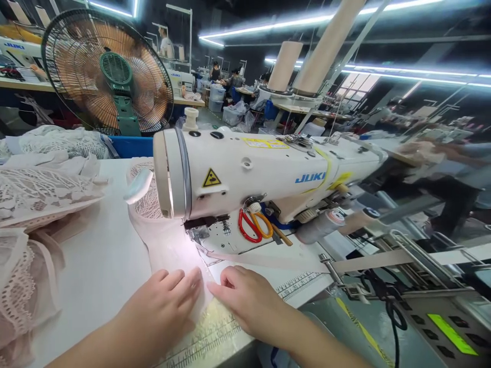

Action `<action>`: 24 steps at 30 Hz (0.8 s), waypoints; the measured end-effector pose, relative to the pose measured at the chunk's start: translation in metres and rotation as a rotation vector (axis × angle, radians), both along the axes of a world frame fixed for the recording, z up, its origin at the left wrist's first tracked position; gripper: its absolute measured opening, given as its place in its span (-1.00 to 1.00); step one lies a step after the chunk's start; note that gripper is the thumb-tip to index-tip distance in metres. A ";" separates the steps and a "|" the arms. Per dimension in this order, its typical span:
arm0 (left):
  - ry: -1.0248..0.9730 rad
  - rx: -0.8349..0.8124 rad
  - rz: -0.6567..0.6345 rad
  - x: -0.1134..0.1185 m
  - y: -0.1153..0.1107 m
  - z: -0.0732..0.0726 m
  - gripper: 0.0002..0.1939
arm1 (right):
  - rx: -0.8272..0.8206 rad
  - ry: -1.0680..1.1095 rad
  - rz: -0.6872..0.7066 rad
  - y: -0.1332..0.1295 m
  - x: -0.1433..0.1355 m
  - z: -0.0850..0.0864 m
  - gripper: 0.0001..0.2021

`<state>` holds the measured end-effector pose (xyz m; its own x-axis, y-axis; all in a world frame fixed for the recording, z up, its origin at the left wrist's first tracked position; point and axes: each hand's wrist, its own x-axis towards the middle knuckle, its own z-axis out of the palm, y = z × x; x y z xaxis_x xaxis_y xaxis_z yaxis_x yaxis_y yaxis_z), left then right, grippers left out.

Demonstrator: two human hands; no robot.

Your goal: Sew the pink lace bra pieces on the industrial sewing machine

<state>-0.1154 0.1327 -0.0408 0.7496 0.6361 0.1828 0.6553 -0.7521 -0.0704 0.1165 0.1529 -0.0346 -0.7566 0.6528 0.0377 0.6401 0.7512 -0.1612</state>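
Observation:
A white sewing machine (pixel 245 168) stands across the middle of the worktable. Pale pink fabric (pixel 164 243) with a lace part runs under its lit needle end toward me. My left hand (pixel 169 296) lies on this fabric, fingers bent and pressed together at its near end. On the other side of the fabric's edge is my right hand (pixel 245 296), its thumb and curled fingers closed at the edge. A narrow pale band (pixel 264 260) stretches from the needle area to a metal guide (pixel 333 271) at the right.
Pink lace garments (pixel 34 199) are piled at the left. A large fan (pixel 115 71) stands behind the table. Red and orange scissors (pixel 255 227) and a grey thread spool (pixel 322 225) lie by the machine. A control box (pixel 445 327) is at lower right; a person's arm (pixel 460 153) is at right.

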 end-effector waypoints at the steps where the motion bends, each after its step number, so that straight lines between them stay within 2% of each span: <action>1: 0.003 0.005 -0.010 -0.002 0.003 -0.001 -0.64 | 0.016 0.001 -0.007 0.001 -0.002 0.000 -0.75; 8: -0.070 0.060 -0.040 -0.017 0.016 -0.007 -0.65 | 0.117 0.060 -0.043 0.011 -0.008 0.002 -0.89; 11: -0.049 0.047 -0.029 -0.022 0.018 -0.005 -0.65 | 0.264 0.140 -0.109 0.023 -0.006 0.001 -0.83; 14: -0.045 0.043 -0.017 -0.025 0.020 -0.003 -0.64 | 0.334 0.108 -0.096 0.039 -0.007 -0.002 -0.78; 17: -0.026 0.047 -0.020 -0.026 0.021 -0.002 -0.64 | 0.271 0.035 -0.056 0.048 -0.010 -0.006 -0.77; 19: -0.018 0.043 -0.027 -0.026 0.021 -0.001 -0.64 | 0.201 0.065 -0.070 0.044 -0.005 -0.001 -0.75; 21: -0.035 0.036 -0.025 -0.026 0.021 -0.001 -0.64 | 0.095 0.170 -0.071 0.031 0.008 0.011 -0.77; 24: -0.081 0.031 -0.034 -0.027 0.021 -0.002 -0.65 | -0.216 0.292 -0.047 -0.005 0.041 0.034 -0.80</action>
